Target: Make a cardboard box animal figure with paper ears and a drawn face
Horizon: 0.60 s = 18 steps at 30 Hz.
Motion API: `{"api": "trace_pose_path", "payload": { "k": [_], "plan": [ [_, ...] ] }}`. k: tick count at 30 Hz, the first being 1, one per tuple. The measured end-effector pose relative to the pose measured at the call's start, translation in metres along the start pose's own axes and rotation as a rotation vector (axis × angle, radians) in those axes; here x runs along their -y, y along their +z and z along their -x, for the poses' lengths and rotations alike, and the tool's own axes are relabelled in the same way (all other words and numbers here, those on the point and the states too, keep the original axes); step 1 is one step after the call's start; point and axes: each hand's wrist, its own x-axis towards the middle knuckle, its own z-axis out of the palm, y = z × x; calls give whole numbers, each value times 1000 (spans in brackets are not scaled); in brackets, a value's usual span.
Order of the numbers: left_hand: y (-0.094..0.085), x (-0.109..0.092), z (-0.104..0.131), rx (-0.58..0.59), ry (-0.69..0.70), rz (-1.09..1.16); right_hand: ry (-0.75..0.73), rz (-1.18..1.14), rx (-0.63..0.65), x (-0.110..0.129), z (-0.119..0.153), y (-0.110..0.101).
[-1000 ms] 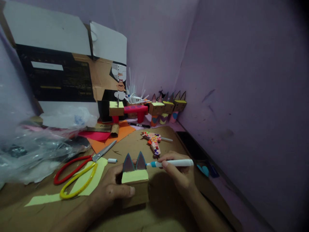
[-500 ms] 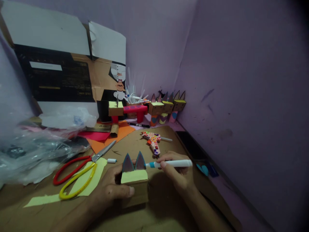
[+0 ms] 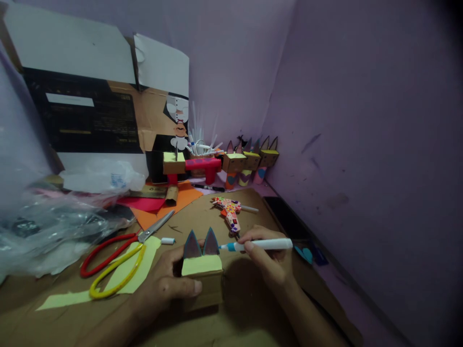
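Observation:
A small cardboard box [image 3: 204, 289] with a pale green top and two pointed, blue-edged ears is gripped by my left hand [image 3: 170, 279], thumb on its front. My right hand [image 3: 267, 255] pinches a white marker [image 3: 264, 245] with a blue tip, which points left at the base of the right ear. Whether the tip touches the ear is too small to tell. The marker's cap [image 3: 168, 241] lies to the left of the box. Beyond my right hand lies a colourfully patterned glue gun [image 3: 230, 212].
Scissors [image 3: 139, 238] with red and yellow handles lie on green paper [image 3: 142, 270] at the left. Clear plastic bags [image 3: 68, 221] are behind them. Eared box figures [image 3: 233, 163] and a red cardboard piece [image 3: 203, 164] stand at the back. A dark phone-like object [image 3: 284, 217] lies at the right.
My right hand and the marker have shifted slightly to the right. My left hand holds the box in nearly the same place.

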Motion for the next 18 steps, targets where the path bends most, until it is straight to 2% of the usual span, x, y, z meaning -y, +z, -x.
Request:
{"api": "trace_pose_path", "payload": {
  "k": [5, 18],
  "plan": [
    [0, 1, -1, 32, 20, 2, -22, 14, 7, 0, 0, 1],
    [0, 3, -3, 29, 52, -8, -53, 52, 0, -2, -1, 2]
  ]
}}
